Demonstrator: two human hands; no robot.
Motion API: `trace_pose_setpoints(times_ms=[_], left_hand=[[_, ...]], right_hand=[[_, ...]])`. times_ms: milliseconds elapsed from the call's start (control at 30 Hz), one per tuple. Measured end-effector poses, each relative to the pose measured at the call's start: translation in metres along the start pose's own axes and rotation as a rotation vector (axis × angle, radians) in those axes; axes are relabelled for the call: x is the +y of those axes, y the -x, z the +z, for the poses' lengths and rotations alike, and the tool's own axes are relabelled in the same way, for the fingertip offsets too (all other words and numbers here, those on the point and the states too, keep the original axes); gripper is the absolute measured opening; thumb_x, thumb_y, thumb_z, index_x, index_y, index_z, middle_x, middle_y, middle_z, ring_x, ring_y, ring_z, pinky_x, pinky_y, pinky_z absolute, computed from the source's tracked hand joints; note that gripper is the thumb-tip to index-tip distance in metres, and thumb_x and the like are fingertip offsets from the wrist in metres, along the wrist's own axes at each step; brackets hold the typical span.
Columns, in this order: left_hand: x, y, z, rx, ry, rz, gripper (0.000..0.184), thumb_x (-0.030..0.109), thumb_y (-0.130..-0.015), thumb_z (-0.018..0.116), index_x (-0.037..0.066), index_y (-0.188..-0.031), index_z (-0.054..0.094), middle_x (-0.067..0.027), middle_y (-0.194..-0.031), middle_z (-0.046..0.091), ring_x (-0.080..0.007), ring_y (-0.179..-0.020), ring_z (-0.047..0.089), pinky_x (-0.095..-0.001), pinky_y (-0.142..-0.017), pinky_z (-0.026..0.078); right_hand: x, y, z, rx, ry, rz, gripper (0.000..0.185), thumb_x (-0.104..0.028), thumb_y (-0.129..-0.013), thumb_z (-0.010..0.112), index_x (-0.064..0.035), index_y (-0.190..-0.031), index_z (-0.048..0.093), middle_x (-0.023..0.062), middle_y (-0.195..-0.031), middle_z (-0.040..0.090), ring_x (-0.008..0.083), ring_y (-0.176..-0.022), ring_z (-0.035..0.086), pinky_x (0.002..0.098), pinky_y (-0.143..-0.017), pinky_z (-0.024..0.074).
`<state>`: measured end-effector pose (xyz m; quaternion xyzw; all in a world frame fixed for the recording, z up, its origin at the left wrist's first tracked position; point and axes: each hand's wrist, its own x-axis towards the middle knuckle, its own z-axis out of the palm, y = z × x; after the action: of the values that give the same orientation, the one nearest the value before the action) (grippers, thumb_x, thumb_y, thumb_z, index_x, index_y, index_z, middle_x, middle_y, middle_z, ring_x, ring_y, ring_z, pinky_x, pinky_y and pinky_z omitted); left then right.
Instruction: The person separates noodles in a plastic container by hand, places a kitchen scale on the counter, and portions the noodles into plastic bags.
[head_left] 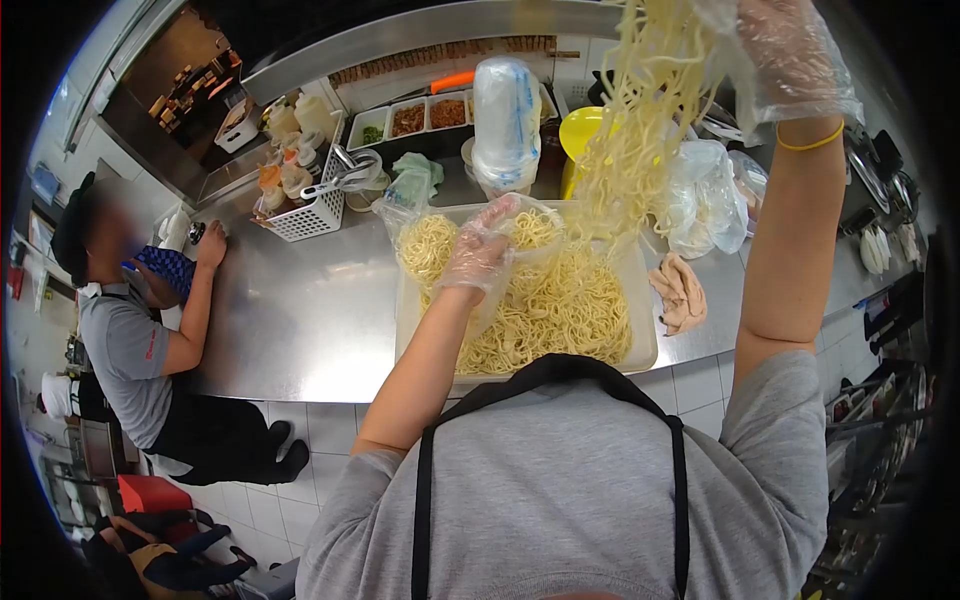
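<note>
My right hand (785, 60), in a loose clear plastic glove, is raised high at the upper right. Its fingers are closed on a long hanging bunch of noodles (645, 130), whose lower ends reach down to the white tub (645, 350). My left hand (478, 250), also gloved, is over the tub's left half. It grips what looks like a clear plastic bag (553, 248) around a small clump of noodles; its fingertips are partly hidden. Loose noodles (570, 315) fill much of the tub. A rounded noodle portion (428, 247) sits at the tub's left corner.
A steel counter (310, 330) bears the tub. Behind stand stacked wrapped containers (505, 120), topping trays (408, 118), a yellow container (582, 130) and a white basket (308, 215). A beige cloth (680, 295) lies right. A co-worker (140, 330) stands at the left end.
</note>
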<state>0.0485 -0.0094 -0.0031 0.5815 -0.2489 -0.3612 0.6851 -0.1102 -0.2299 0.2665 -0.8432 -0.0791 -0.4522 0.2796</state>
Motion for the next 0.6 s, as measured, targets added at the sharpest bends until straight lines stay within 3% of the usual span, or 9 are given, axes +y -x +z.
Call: trace_pose_setpoints(times_ms=[167, 267, 300, 333, 467, 600], left_hand=[[-0.002, -0.002, 0.001, 0.008, 0.029, 0.019, 0.054, -0.005, -0.076, 0.048, 0.009, -0.128, 0.048, 0.001, -0.119, 0.056, -0.0063, -0.081, 0.052, -0.0205, -0.07, 0.043], [-0.007, -0.004, -0.002, 0.03, 0.007, 0.017, 0.054, -0.005, -0.076, 0.048, 0.009, -0.129, 0.048, 0.0007, -0.119, 0.056, -0.0059, -0.08, 0.052, -0.0199, -0.069, 0.042], [-0.011, -0.006, -0.004, 0.017, 0.03, 0.032, 0.054, -0.005, -0.076, 0.048, 0.009, -0.129, 0.048, 0.0001, -0.119, 0.056, -0.0061, -0.08, 0.052, -0.0199, -0.068, 0.042], [-0.013, -0.008, -0.005, 0.004, 0.054, 0.048, 0.054, -0.005, -0.076, 0.048, 0.009, -0.129, 0.048, -0.0004, -0.119, 0.056, -0.0062, -0.08, 0.052, -0.0199, -0.068, 0.042], [-0.004, -0.002, 0.001, 0.035, 0.051, 0.007, 0.055, -0.005, -0.076, 0.048, 0.009, -0.129, 0.048, -0.0011, -0.118, 0.056, -0.0061, -0.079, 0.052, -0.02, -0.067, 0.042], [0.001, 0.0, 0.004, 0.052, -0.007, 0.016, 0.055, -0.004, -0.076, 0.048, 0.009, -0.129, 0.048, -0.0017, -0.118, 0.056, -0.0076, -0.081, 0.053, -0.021, -0.069, 0.043]], right_hand=[[-0.021, 0.007, 0.014, -0.138, 0.165, -0.014, 0.035, 0.0, -0.078, 0.059, -0.0024, -0.113, 0.055, 0.009, -0.105, 0.06, 0.018, -0.096, 0.058, 0.0308, -0.083, 0.0487], [-0.035, 0.014, 0.036, -0.442, 0.353, 0.062, 0.032, 0.0, -0.078, 0.059, -0.002, -0.11, 0.057, 0.0095, -0.103, 0.061, 0.0188, -0.094, 0.059, 0.0311, -0.082, 0.0498], [-0.04, 0.017, 0.041, -0.551, 0.354, 0.099, 0.032, 0.0, -0.078, 0.058, -0.0018, -0.109, 0.057, 0.0097, -0.102, 0.061, 0.0191, -0.093, 0.059, 0.0313, -0.081, 0.0501], [-0.037, 0.025, 0.041, -0.584, 0.134, 0.064, 0.032, 0.001, -0.078, 0.058, -0.0009, -0.11, 0.056, 0.0084, -0.102, 0.059, 0.0162, -0.095, 0.056, 0.0307, -0.086, 0.0476], [0.026, 0.043, 0.041, -0.464, -0.121, -0.015, 0.044, 0.0, -0.082, 0.06, -0.0059, -0.125, 0.049, 0.0054, -0.115, 0.058, 0.0134, -0.105, 0.055, 0.0291, -0.095, 0.0421], [0.012, 0.044, 0.036, -0.413, -0.285, 0.179, 0.047, 0.004, -0.083, 0.056, -0.0072, -0.128, 0.046, 0.0048, -0.113, 0.058, 0.0146, -0.106, 0.055, 0.0292, -0.096, 0.0421]])
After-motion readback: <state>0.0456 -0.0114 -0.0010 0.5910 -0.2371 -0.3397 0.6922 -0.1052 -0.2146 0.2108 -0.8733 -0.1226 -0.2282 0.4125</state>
